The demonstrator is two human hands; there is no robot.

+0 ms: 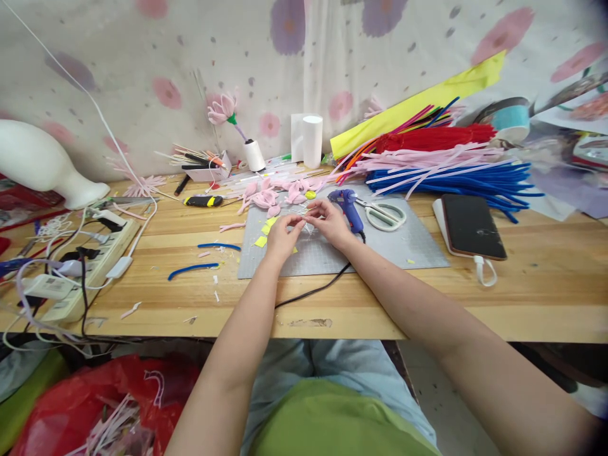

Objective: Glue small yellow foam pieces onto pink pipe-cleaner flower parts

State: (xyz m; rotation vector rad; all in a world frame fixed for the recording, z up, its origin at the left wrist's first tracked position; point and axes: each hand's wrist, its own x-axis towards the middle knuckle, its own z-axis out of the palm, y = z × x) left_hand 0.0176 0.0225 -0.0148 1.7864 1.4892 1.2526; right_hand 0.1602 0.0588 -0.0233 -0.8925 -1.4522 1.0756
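The worktop (pixel 532 278) is carrying a grey mat (pixel 422 244). Over it, the right hand (pixel 329 223) and left hand (pixel 284 237) are meeting. Scissors (pixel 393 217) are lying beside the glue gun (pixel 350 210), rightward. Pink petals (pixel 266 199) are lying just beyond the hands, whose narrowed fingertips are pinching a tiny pale piece (pixel 308 226), its form unclear.
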